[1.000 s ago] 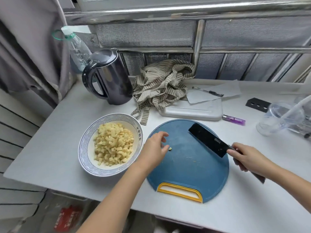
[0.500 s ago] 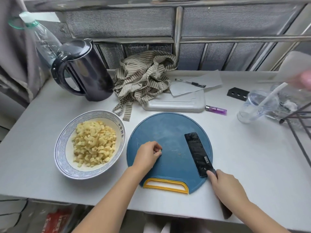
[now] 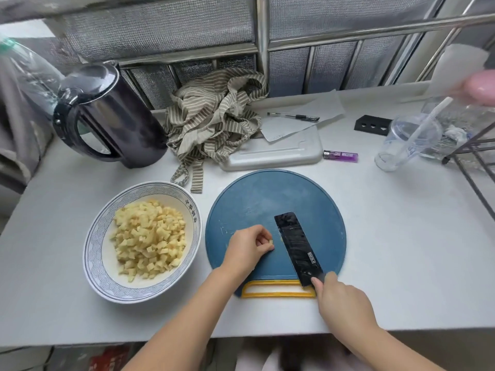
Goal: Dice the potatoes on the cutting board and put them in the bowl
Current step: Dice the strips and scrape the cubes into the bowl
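The round blue cutting board (image 3: 262, 194) lies near the front edge of the white desk (image 3: 401, 236), and its yellow handle almost reaches that edge. Just beside it on the left, with a narrow gap, stands the bowl (image 3: 99, 263), heaped with diced potatoes (image 3: 148, 236); the bowl's rim also comes close to the front edge. To the right of the board there is a wide bare part of the desk.

The left hand (image 3: 249, 250) rests on the board with its fingers curled and pinches one small potato piece (image 3: 271, 241) just beside the blade. The right hand (image 3: 340, 303) is closed around the handle of the black knife (image 3: 297, 247), at the front rim of the board. The broad side of the blade faces up, over the board.

Behind, along a metal grille, are a dark kettle (image 3: 112, 116), a striped cloth (image 3: 214, 116), a purple lighter (image 3: 340, 156) and a clear plastic cup (image 3: 409, 140) with a straw.

The bowl's inner rim carries a few Chinese characters. The blade has a small light label, too small to read.
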`<state>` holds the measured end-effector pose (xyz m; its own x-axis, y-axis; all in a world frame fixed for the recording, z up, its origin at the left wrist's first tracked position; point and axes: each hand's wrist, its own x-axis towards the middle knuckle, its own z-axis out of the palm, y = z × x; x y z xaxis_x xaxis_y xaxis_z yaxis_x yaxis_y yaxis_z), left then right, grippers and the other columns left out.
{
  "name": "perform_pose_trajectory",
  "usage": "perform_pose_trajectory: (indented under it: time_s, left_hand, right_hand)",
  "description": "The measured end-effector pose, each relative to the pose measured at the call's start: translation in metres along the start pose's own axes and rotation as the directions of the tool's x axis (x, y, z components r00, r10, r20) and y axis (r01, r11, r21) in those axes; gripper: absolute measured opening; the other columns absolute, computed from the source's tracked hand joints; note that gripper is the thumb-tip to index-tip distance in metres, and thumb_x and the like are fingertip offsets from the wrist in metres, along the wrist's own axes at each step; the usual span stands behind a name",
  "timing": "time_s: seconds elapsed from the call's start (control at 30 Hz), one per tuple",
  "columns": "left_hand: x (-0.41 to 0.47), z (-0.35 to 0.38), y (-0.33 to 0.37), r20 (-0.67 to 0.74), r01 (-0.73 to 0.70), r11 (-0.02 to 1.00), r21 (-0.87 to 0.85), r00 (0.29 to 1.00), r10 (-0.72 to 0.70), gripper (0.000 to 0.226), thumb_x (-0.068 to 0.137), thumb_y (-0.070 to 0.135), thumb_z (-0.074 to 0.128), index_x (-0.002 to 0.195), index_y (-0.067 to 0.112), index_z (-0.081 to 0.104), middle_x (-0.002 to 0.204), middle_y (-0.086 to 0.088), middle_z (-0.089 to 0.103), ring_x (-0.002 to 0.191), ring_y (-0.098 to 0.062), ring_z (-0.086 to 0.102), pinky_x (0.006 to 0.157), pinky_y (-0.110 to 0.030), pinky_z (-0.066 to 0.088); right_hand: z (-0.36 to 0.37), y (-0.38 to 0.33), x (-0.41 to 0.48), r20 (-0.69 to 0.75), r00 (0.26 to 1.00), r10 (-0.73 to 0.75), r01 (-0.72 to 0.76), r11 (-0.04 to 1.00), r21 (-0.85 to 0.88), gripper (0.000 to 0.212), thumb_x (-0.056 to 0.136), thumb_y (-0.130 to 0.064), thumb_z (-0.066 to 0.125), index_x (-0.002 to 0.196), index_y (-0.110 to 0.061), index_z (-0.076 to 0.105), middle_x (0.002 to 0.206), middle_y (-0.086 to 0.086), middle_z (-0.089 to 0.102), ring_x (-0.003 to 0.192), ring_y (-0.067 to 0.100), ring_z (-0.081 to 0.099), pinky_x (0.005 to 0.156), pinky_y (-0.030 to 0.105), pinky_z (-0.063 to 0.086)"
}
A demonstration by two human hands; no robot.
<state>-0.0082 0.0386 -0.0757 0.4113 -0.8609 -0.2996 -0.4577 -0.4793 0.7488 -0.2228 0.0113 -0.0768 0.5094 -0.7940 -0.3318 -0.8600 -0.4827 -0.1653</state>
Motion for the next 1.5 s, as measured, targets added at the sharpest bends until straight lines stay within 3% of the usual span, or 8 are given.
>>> perform_pose_trajectory:
  time_s: [0.1, 0.23, 0.37, 0.53, 0.93, 1.2, 1.37, 1.5]
  left_hand:
    - [0.002, -0.002, -0.003, 0.027, -0.017, 1.000, -0.019, 0.999, 0.017, 0.012, 0.078, 0.011, 0.077, 0.082, 0.017, 0.068, 0.075, 0.001, 0.068, 0.059, -0.001, 0.052, 0.063, -0.012, 0.044]
    - [0.001, -0.005, -0.004, 0.051, -0.039, 0.999, -0.027, 0.998, 0.040, 0.014, 0.077, 0.009, 0.078, 0.083, 0.016, 0.067, 0.076, -0.002, 0.069, 0.063, -0.005, 0.056, 0.065, -0.013, 0.046]
    - [-0.001, -0.007, -0.006, 0.051, -0.046, 0.998, -0.042, 0.998, 0.049, 0.015, 0.077, 0.010, 0.078, 0.081, 0.018, 0.067, 0.077, -0.003, 0.070, 0.066, -0.006, 0.057, 0.066, -0.013, 0.047]
    - [-0.008, -0.015, -0.002, 0.053, 0.006, 0.993, -0.120, 0.999, 0.000, 0.011, 0.078, 0.005, 0.075, 0.084, 0.013, 0.069, 0.075, -0.002, 0.068, 0.063, -0.003, 0.053, 0.065, -0.012, 0.045]
    - [-0.043, -0.129, 0.038, -0.373, -0.151, 0.977, -0.151, 0.924, 0.085, 0.012, 0.080, 0.010, 0.076, 0.088, 0.016, 0.070, 0.074, 0.003, 0.066, 0.066, -0.002, 0.057, 0.063, -0.012, 0.046]
    - [-0.051, -0.152, -0.017, -0.518, 0.509, 0.682, 0.526, 0.827, -0.219, 0.041, 0.091, 0.023, 0.059, 0.132, 0.021, 0.056, 0.146, -0.011, 0.041, 0.137, -0.034, 0.028, 0.114, -0.046, 0.018]
    - [-0.048, -0.117, 0.001, -0.456, 0.010, 0.919, 0.393, 0.871, 0.186, 0.034, 0.086, 0.012, 0.067, 0.120, 0.012, 0.063, 0.132, -0.010, 0.051, 0.127, -0.026, 0.041, 0.109, -0.031, 0.026]
    - [-0.043, -0.064, 0.019, 0.036, -0.251, 0.847, 0.469, 0.964, 0.265, 0.036, 0.098, 0.015, 0.048, 0.133, 0.017, 0.054, 0.140, 0.000, 0.048, 0.134, -0.018, 0.036, 0.108, -0.035, 0.034]
  right_hand:
    - [0.001, -0.010, -0.007, 0.000, 1.000, 0.014, -0.014, 1.000, 0.028, 0.047, 0.061, -0.031, 0.090, 0.063, -0.014, 0.046, 0.033, 0.005, 0.047, 0.024, 0.027, 0.047, 0.043, 0.018, -0.003]
    - [-0.002, -0.026, -0.016, 0.038, 0.999, 0.001, 0.001, 0.999, -0.046, 0.032, 0.104, -0.049, 0.021, 0.095, -0.019, 0.029, 0.097, 0.000, 0.072, 0.092, 0.022, 0.070, 0.060, 0.031, 0.033]
    - [-0.006, -0.024, -0.016, 0.104, 0.994, -0.024, 0.027, 0.999, -0.027, 0.047, 0.086, -0.048, 0.067, 0.080, -0.021, 0.029, 0.058, 0.006, 0.066, 0.052, 0.025, 0.066, 0.045, 0.030, 0.026]
    - [-0.014, -0.012, -0.012, 0.176, 0.982, -0.062, 0.018, 0.971, 0.239, 0.035, 0.103, -0.049, 0.021, 0.078, -0.026, 0.027, 0.076, -0.003, 0.056, 0.084, 0.028, 0.058, 0.069, 0.037, 0.033]
    - [-0.116, -0.060, 0.035, -0.018, 0.916, -0.400, 0.383, 0.861, 0.334, 0.041, 0.101, -0.045, 0.036, 0.068, -0.021, 0.030, 0.056, -0.002, 0.044, 0.056, 0.021, 0.042, 0.056, 0.032, 0.030]
    - [-0.136, -0.072, 0.081, -0.055, 0.923, -0.381, 0.383, 0.894, 0.233, 0.044, 0.100, -0.048, 0.038, 0.069, -0.016, 0.038, 0.061, 0.005, 0.057, 0.068, 0.031, 0.062, 0.071, 0.042, 0.049]
    - [-0.123, -0.051, 0.096, -0.049, 0.941, -0.336, 0.338, 0.915, 0.220, 0.047, 0.099, -0.048, 0.041, 0.067, -0.014, 0.042, 0.059, 0.005, 0.059, 0.065, 0.029, 0.061, 0.070, 0.044, 0.050]
    - [-0.117, -0.034, 0.103, -0.043, 0.963, -0.266, 0.267, 0.926, 0.266, 0.048, 0.100, -0.045, 0.043, 0.065, -0.012, 0.043, 0.055, 0.005, 0.061, 0.055, 0.020, 0.061, 0.069, 0.041, 0.051]
